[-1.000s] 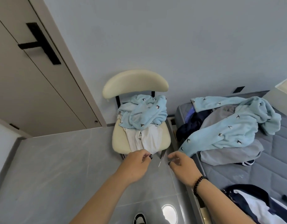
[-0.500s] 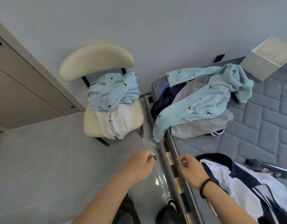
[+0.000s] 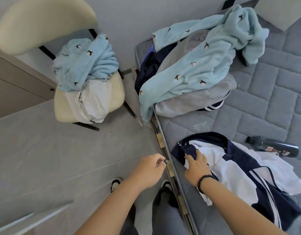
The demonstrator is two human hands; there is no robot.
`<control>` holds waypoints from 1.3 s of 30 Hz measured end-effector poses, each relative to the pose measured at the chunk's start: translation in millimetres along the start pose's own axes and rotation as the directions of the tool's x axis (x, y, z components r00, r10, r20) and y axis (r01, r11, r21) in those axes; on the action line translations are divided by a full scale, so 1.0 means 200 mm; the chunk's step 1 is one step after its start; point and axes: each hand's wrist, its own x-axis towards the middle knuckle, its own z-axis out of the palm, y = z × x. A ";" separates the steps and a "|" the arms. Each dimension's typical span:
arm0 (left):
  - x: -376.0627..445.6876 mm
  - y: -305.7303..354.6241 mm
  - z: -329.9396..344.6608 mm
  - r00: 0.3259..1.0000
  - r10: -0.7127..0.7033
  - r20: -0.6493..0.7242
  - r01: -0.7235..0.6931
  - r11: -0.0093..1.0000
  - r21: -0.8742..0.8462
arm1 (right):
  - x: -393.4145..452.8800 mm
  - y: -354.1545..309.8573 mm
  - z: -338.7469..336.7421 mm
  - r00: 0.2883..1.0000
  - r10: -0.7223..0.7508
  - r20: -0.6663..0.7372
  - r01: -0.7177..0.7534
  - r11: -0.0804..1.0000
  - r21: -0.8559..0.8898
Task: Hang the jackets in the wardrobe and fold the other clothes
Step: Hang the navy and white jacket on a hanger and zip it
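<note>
Navy-and-white jacket (image 3: 244,168): spread on the mattress (image 3: 273,92) at about 4 o'clock of the view, collar end toward the bed edge, its lower part running off toward 5 o'clock.
Right hand (image 3: 196,164): on the jacket's navy collar flap close to the mattress edge; its fingers (image 3: 188,157) curl over the cloth and grip it; a dark bead bracelet (image 3: 205,181) sits at the wrist.
Left hand (image 3: 148,168): over the floor just left of the bed edge, apart from the jacket; fingers clenched loosely with the tips drawn together, and I cannot tell whether they pinch anything.
Bed edge: runs from 12 o'clock down to 6 o'clock, with wooden slats (image 3: 160,139) showing in the gap beside the mattress.
Bottle (image 3: 273,147): dark, lying on its side on the mattress at 3 o'clock, just beside the jacket's far edge.
Clothes pile (image 3: 193,73): light blue fleece over grey and navy garments at 1 o'clock, one sleeve hanging over the mattress edge.
Chair (image 3: 65,107): cream, at 10 o'clock, carrying blue fleece (image 3: 85,63) over white cloth (image 3: 93,104).
Floor (image 3: 61,158): grey tile, open from 7 to 9 o'clock.
</note>
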 end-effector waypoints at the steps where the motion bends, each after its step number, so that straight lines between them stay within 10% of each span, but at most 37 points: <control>1: 0.04 0.00 0.03 1.000 -0.005 -0.003 0.005 1.000 -0.001 | 0.05 0.03 0.03 1.000 0.001 0.001 -0.001 0.999 -0.034; 10: 0.27 -0.03 0.15 0.997 -0.066 -0.033 0.066 0.998 -0.011 | 0.35 0.26 0.14 0.994 0.109 -0.005 -0.107 0.962 -0.251; 20: 0.11 0.17 0.09 0.989 -0.116 0.093 0.125 0.986 -0.108 | 0.15 0.01 -0.28 0.990 -0.081 -0.114 0.133 0.801 0.584; 28: -0.19 0.24 -0.16 0.993 -0.092 0.071 0.114 0.890 -0.442 | -0.22 -0.46 -0.73 0.942 -0.283 -0.183 0.315 0.547 0.775; 39: -0.63 0.16 -0.43 0.947 -0.110 -0.303 -0.144 0.698 -0.702 | -0.78 -1.08 -1.00 0.743 -0.609 -0.277 0.573 0.365 0.734</control>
